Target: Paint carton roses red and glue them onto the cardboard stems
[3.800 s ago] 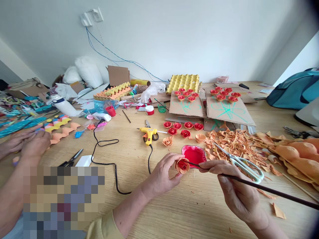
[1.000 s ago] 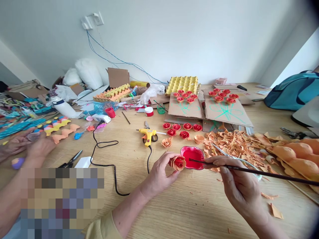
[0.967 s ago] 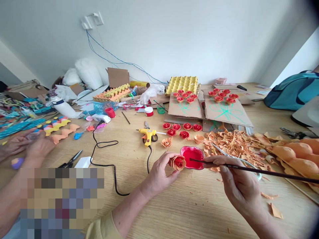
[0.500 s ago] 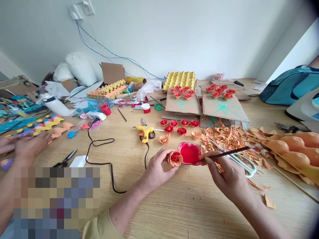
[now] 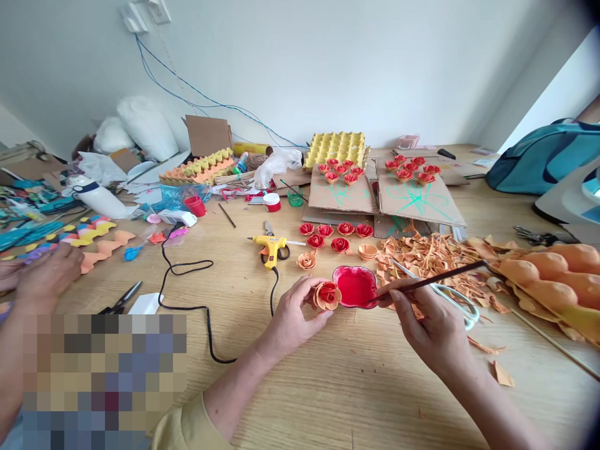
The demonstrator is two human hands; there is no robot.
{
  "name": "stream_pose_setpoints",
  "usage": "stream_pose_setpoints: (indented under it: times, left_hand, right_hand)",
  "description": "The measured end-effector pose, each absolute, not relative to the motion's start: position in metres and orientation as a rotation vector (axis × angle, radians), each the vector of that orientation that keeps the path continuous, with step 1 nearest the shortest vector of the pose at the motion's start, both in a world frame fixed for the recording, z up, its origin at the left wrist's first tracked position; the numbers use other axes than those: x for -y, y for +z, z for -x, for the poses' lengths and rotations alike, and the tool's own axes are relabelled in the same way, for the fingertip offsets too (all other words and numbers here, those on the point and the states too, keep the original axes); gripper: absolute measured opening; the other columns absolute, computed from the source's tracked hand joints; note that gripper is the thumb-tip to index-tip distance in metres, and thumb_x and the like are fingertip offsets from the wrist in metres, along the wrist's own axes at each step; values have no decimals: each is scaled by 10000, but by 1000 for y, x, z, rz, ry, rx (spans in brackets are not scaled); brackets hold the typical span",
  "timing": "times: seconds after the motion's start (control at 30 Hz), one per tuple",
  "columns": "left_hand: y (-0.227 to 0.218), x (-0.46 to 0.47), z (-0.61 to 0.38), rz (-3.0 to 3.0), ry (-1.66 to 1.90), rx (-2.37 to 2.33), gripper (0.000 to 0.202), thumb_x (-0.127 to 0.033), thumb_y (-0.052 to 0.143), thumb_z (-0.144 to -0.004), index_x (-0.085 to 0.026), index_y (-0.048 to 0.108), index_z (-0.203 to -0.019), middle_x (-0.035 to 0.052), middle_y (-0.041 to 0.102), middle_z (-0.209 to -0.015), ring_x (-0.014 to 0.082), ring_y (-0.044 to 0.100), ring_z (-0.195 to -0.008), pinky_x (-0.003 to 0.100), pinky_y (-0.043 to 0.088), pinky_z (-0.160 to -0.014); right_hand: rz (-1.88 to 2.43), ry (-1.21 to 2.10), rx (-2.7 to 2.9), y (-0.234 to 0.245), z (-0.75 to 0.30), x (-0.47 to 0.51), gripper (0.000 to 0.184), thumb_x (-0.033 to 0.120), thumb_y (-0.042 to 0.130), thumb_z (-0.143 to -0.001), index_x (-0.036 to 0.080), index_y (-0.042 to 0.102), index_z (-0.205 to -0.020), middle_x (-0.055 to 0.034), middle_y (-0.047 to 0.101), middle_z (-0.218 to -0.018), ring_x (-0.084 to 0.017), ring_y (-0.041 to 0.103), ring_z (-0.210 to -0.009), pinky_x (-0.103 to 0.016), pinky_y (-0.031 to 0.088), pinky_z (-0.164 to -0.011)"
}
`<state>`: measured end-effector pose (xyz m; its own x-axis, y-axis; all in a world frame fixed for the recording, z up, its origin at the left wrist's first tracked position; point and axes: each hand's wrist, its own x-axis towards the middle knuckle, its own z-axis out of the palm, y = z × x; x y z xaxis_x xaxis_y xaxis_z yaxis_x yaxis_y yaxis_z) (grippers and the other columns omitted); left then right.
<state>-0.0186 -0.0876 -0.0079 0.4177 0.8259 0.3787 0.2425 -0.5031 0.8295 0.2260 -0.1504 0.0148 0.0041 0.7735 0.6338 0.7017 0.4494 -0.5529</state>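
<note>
Between the thumb and fingers of my left hand (image 5: 294, 315) is an orange paper flower (image 5: 327, 295) with a red-painted centre. My right hand (image 5: 429, 319) grips a dark paintbrush (image 5: 443, 274), its tip low at the right side of a small dish of red paint (image 5: 349, 306). The flower is held just left of that dish. Behind it stand an unpainted orange flower (image 5: 307, 260), a stack of orange paper cups (image 5: 368, 251) and several red flowers (image 5: 342, 244). White-handled scissors (image 5: 462, 306) lie partly hidden behind my right hand.
A yellow glue gun (image 5: 270, 249) rests on dark scissors, its cord trailing forward. Orange scraps (image 5: 435, 253) and egg cartons (image 5: 553, 281) lie to the right. Cardboard sheets (image 5: 417, 197) with red flowers stand behind. At left, another person's hand (image 5: 49, 275) is beside painted carton strips.
The brush handle has tilted, its far end rising to the right, while its tip stays at the dish. My left hand keeps the flower nearly still. The other person's hand has shifted slightly left.
</note>
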Motion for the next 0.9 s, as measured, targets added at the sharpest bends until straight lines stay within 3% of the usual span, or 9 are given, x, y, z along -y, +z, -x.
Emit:
stream_pose_setpoints:
  times: [0.17,0.37,0.57,0.9]
  left_hand:
    - [-7,88,19,-1912,1032,-868,438,-101,702,-790,-213,637,-1208,77,688,-1154,207,687,-1034,301,570,-892]
    - [-2,90,17,-1833,961,-849,407,-147,713,-812,-192,643,-1210,83,694,-1148,206,681,-1040,293,556,-886]
    - [5,94,14,-1740,877,-823,391,-172,695,-816,-168,649,-1204,109,695,-1186,234,664,-1094,314,546,-900]
    - [1,89,16,-1605,882,-777,383,-204,704,-819,-151,650,-1194,92,693,-1098,219,657,-1035,306,534,-878]
  right_hand:
    - [1252,189,1582,19,-226,154,120,236,520,-1036,228,639,-1020,-46,775,-831,-152,744,-623,-237,587,-567]
    - [1028,395,1402,17,-223,158,136,241,506,-1045,253,636,-1084,-86,763,-1096,-221,783,-886,-371,634,-843]
    - [980,342,1549,17,-219,162,176,160,481,-1046,247,607,-1133,-60,756,-1136,-176,737,-1073,-295,562,-978]
    - [929,255,1689,25,-218,159,192,129,437,-1042,227,589,-1109,-54,743,-1089,-148,743,-1012,-243,572,-923]
